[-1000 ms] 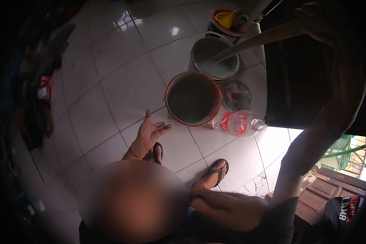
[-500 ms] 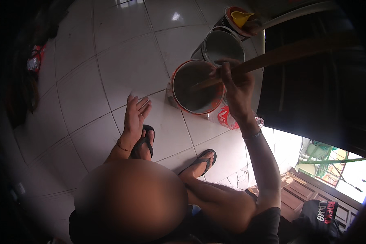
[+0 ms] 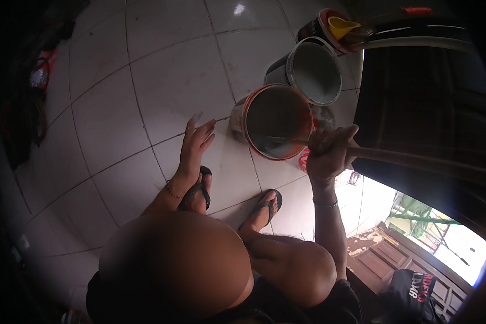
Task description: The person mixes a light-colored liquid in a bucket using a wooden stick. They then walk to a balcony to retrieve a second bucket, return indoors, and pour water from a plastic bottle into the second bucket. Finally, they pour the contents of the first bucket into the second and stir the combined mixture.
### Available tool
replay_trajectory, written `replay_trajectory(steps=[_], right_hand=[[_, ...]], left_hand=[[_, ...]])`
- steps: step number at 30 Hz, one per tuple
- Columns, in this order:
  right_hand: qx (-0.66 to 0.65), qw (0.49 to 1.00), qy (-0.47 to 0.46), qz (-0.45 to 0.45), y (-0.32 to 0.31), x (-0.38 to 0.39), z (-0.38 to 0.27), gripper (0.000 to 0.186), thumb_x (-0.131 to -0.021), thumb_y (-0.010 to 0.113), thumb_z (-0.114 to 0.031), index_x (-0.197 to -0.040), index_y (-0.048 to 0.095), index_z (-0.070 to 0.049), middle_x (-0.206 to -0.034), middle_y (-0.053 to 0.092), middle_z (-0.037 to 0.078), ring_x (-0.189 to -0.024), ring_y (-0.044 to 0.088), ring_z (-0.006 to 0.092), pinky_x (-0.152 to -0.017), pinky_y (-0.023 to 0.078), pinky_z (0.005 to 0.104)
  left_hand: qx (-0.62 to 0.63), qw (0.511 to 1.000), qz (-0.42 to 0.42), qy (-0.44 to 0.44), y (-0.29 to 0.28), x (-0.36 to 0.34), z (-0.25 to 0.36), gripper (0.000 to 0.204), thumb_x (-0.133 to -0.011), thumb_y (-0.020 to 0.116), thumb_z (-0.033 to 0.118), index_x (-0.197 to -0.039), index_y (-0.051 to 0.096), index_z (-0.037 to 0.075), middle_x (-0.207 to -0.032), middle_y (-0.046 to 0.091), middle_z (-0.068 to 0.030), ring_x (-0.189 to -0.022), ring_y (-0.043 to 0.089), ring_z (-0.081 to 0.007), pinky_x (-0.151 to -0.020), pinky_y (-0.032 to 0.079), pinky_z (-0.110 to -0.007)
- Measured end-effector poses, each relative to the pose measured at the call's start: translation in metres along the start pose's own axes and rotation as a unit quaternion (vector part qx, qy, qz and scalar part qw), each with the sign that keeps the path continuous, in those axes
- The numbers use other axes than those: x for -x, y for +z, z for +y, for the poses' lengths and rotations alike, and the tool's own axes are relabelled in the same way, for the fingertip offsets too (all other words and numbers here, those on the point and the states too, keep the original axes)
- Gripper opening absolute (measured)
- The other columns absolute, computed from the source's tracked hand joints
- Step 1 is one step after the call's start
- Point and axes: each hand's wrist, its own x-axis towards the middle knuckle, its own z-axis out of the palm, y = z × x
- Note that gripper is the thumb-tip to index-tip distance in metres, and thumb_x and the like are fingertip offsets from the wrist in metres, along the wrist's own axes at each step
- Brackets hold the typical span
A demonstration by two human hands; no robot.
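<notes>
The right hand [image 3: 328,150] gripped a wooden stick [image 3: 405,157] whose end lay within the mouth of the red-rimmed bucket [image 3: 245,129].
Its fingers were wrapped round the stick just beside the bucket's right edge, forearm rising almost straight from below, the shaft slanting off to the right; the left hand [image 3: 196,141] hung apart from the bucket, fingers loose and slightly spread. A second earlier, the stick had dipped into the pale bucket [image 3: 290,73] behind, the right hand much higher and farther right.
</notes>
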Motion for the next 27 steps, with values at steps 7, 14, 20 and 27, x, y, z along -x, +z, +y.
replay_trajectory(steps=[7,14,20,27], right_hand=[[0.211,0.961,-0.155,0.089,0.015,-0.024,0.027,0.052,-0.109,0.042,-0.033,-0.066,0.048,-0.005,-0.052,0.046,0.003,-0.043,0.040,0.0121,-0.048,0.038,0.0271],[0.087,0.993,-0.043,0.068,0.008,0.010,0.010,0.053,-0.110,0.039,-0.032,-0.063,0.043,-0.006,-0.047,0.038,0.002,-0.040,0.036,0.0109,-0.046,0.037,0.0277],[0.061,0.991,-0.075,0.097,0.012,-0.010,0.025,0.058,-0.110,0.038,-0.033,-0.060,0.050,-0.006,-0.046,0.048,0.003,-0.041,0.045,0.0130,-0.051,0.045,0.0284],[0.058,0.995,-0.050,0.066,0.006,0.025,0.012,0.056,-0.110,0.036,-0.035,-0.063,0.046,-0.007,-0.047,0.042,0.003,-0.038,0.040,0.0114,-0.043,0.038,0.0267]], left_hand=[[0.000,1.000,-0.022,0.016,0.030,-0.011,0.028,0.049,-0.108,0.031,0.025,-0.153,0.022,0.007,-0.147,0.044,-0.0230,-0.141,0.041,-0.0305,-0.120,0.032,-0.041],[-0.018,0.999,-0.014,0.045,0.029,-0.014,0.023,0.049,-0.108,0.034,0.024,-0.153,0.023,0.007,-0.147,0.044,-0.0229,-0.141,0.041,-0.0292,-0.120,0.032,-0.041],[0.005,0.998,-0.031,0.048,0.046,-0.017,0.015,0.050,-0.106,0.037,0.022,-0.152,0.024,0.007,-0.147,0.044,-0.0211,-0.139,0.043,-0.0265,-0.120,0.032,-0.040],[-0.020,1.000,0.004,0.012,0.047,-0.013,0.004,0.055,-0.104,0.042,0.027,-0.153,0.024,0.009,-0.147,0.044,-0.0203,-0.138,0.043,-0.0251,-0.119,0.032,-0.039]])
